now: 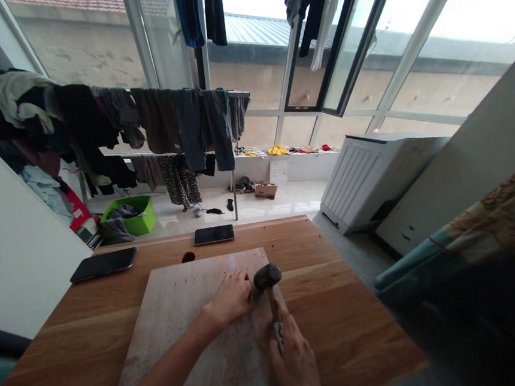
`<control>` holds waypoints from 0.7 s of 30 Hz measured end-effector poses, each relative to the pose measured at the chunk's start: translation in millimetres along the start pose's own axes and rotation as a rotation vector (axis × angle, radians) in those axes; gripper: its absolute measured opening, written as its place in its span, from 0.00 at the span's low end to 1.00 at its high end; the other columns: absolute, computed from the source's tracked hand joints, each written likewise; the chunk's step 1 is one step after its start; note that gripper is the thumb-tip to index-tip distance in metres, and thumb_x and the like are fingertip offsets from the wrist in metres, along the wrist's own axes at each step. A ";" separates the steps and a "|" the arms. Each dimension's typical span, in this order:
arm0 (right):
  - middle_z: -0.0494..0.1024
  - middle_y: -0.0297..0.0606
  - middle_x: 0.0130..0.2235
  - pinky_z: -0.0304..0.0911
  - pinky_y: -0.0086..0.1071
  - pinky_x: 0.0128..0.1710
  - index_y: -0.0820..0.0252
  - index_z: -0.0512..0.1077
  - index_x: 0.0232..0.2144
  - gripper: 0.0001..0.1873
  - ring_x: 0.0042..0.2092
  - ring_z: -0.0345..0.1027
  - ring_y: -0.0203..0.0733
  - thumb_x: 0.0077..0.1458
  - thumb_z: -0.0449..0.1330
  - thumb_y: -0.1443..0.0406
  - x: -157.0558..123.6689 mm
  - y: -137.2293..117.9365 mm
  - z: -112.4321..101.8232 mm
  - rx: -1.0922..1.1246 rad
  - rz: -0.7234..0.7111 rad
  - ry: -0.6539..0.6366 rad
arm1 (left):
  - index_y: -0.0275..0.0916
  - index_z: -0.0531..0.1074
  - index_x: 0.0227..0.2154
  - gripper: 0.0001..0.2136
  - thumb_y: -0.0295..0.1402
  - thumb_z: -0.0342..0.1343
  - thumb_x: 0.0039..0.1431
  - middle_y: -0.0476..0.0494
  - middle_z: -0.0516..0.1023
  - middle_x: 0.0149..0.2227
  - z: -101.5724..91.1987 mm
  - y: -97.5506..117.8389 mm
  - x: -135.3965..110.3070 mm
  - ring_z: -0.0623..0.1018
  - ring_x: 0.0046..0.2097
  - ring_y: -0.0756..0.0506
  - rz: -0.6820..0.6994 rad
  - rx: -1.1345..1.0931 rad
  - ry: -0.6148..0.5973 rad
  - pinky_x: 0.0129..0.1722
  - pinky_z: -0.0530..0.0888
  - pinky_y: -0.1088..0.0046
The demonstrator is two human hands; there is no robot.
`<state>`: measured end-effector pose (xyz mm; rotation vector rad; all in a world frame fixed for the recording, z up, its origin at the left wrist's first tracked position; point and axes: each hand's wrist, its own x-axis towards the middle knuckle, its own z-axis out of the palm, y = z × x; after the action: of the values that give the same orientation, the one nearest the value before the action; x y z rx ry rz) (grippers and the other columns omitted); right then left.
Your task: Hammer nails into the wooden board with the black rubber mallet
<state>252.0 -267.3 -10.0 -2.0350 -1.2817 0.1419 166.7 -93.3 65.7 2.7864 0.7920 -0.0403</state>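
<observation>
Daylight, bright: enters through windows far beyond the fingers; sky blown white. Shadows soft and faint around the hammer beside the fingertips. Right of the fingers: dim, blurred cloth. Edges bowed.

Two hands, one hammer, one pale board, two phones, one table

wooden table | dark phone left edge | second phone far edge | clothes rack | green basket | white cabinet
</observation>
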 end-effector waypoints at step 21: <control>0.68 0.50 0.61 0.68 0.38 0.53 0.66 0.54 0.65 0.29 0.59 0.68 0.48 0.63 0.44 0.66 4.8 -1.0 1.3 -0.019 0.140 -0.031 | 0.37 0.75 0.29 0.05 0.31 0.58 0.49 0.37 0.74 0.45 1.1 0.6 0.8 0.74 0.48 0.38 0.112 0.052 -0.035 0.44 0.72 0.66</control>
<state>253.1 -262.4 -9.0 -2.1467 -1.1626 0.2273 167.7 -93.7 64.7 2.8657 0.6344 -0.0914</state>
